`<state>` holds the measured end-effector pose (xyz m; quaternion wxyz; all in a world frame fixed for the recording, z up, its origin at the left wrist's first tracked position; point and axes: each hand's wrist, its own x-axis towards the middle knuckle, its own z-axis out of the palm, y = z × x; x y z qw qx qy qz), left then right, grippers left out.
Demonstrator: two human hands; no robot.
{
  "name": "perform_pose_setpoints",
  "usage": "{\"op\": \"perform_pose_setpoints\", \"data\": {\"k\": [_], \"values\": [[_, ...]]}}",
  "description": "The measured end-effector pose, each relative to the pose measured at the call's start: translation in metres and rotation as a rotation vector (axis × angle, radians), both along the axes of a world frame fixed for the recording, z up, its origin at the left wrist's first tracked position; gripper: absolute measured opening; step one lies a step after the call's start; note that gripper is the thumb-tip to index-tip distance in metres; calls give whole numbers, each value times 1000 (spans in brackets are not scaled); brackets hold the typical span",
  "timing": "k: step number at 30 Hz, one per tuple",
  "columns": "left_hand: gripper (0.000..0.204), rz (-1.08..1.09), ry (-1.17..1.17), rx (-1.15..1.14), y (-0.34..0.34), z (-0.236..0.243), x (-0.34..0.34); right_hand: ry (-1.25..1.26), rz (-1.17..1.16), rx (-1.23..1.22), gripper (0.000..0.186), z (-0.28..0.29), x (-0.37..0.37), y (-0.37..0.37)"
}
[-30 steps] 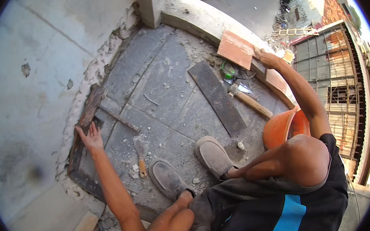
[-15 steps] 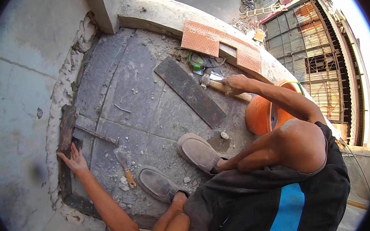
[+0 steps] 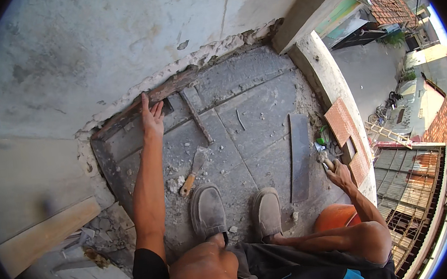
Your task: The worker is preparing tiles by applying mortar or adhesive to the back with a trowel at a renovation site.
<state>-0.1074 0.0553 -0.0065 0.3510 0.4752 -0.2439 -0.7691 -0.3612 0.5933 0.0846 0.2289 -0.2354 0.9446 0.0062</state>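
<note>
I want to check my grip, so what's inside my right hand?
Your right hand is closed around a hammer handle. A short piece of it shows, with the hammer head beyond. The gripped part is covered by your hand.

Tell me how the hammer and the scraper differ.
The hammer has a blunt, chunky head; the scraper has a thin, flat blade.
The right hand grips the hammer by its handle, mostly hiding it; the scraper lies untouched on the floor, its handle in plain view.
Both have wood-coloured handles.
</note>
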Motion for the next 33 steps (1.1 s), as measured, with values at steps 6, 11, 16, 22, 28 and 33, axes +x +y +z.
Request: {"op": "perform_pose_setpoints", "data": {"k": [6, 11, 16, 22, 28, 33], "values": [[100, -23, 42, 7, 3, -4, -9, -207, 45, -313, 28, 83, 26, -51], [104, -10, 89, -15, 4, -11, 1, -64, 1111, -581, 20, 146, 34, -150], [106, 58, 110, 19, 1, -7, 8, -154, 1633, -500, 17, 122, 62, -238], [99, 62, 64, 76, -6, -2, 26, -238, 1860, -841, 17, 19, 133, -321], [89, 31, 65, 75, -5, 2, 28, -147, 1946, -807, 16, -35, 141, -381], [89, 41, 74, 49, -2, 4, 27, -144, 2003, -798, 16, -48, 128, -389]]}}
